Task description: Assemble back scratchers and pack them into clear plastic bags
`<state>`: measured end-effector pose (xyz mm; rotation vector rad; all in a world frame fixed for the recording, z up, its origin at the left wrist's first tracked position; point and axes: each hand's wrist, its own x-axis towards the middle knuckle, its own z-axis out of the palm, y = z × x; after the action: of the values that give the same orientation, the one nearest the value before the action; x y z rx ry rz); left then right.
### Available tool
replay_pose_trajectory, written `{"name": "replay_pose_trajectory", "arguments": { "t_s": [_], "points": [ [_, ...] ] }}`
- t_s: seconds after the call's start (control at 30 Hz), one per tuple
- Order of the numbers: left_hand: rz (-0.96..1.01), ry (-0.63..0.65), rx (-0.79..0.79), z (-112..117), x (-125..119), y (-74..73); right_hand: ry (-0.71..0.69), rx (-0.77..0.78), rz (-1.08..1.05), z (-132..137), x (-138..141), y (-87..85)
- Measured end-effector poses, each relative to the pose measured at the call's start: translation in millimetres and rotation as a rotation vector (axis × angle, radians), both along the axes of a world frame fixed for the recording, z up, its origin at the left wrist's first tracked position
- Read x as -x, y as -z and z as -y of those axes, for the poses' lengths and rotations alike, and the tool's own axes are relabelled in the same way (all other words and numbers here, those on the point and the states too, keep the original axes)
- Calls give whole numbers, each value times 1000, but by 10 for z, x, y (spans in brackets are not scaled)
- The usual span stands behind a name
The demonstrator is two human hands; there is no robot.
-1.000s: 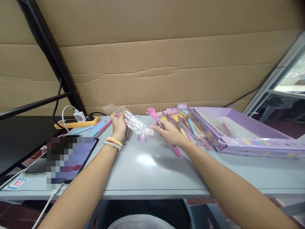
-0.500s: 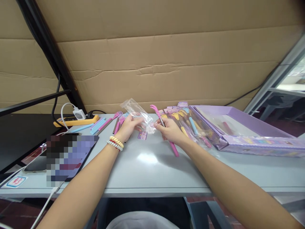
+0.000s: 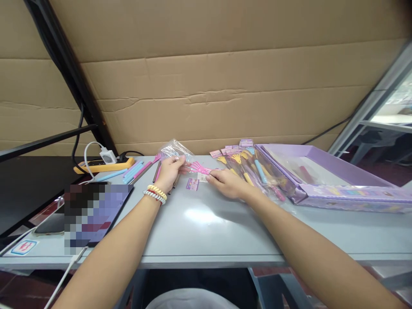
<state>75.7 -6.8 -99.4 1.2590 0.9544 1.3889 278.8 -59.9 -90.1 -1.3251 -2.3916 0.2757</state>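
Pink hand-shaped back scratcher [image 3: 199, 168] lies sideways over the middle of the table, its fingered head pointing at the left hand. One second ago it slanted, head toward the rear and handle showing below the right wrist; now the handle is hidden behind the right hand. Clamped on the scratcher just behind its head, the right hand [image 3: 228, 182] is near the left hand [image 3: 170, 171] but apart from it. The left hand, earlier drawn farther left with a clear plastic bag [image 3: 175, 148] stretched between both hands, has come closer in; its fingers pinch the bag, now bunched behind them. Whether the head is inside the bag, I cannot tell.

The rest sits as before, largest first: a cardboard panel [image 3: 225, 68] behind the grey table [image 3: 219, 240]; an open purple box [image 3: 354, 198] with a pastel printed front; a tablet [image 3: 117, 201], its screen partly pixelated; bagged scratchers [image 3: 237, 159] with yellow and blue heads under purple header cards; a yellow power strip [image 3: 127, 165].

As for writing, the sticker [image 3: 24, 247] at the near left corner has red characters in a blue border, not surely legible. Print on the small purple card [image 3: 192, 184] and the white label [image 3: 202, 177] is too tiny to read.
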Motion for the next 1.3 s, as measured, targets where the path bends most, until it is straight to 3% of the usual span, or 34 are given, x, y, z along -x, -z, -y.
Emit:
{"name": "replay_pose_trajectory", "arguments": {
  "t_s": [0.23,0.53,0.87,1.07,1.3],
  "points": [
    [103,148,6,-16,22,-6,54,-33,-25,7,-7,12],
    [-72,246,39,9,8,16,24,-47,-62,12,1,8],
    [-51,358,17,72,-10,-5,-1,-52,-55,22,24,22],
    [-65,463,25,116,-35,0,56,-63,-23,34,32,11],
    [-86,455,-11,132,-38,16,162,-24,-85,91,75,-15]
  ]
}}
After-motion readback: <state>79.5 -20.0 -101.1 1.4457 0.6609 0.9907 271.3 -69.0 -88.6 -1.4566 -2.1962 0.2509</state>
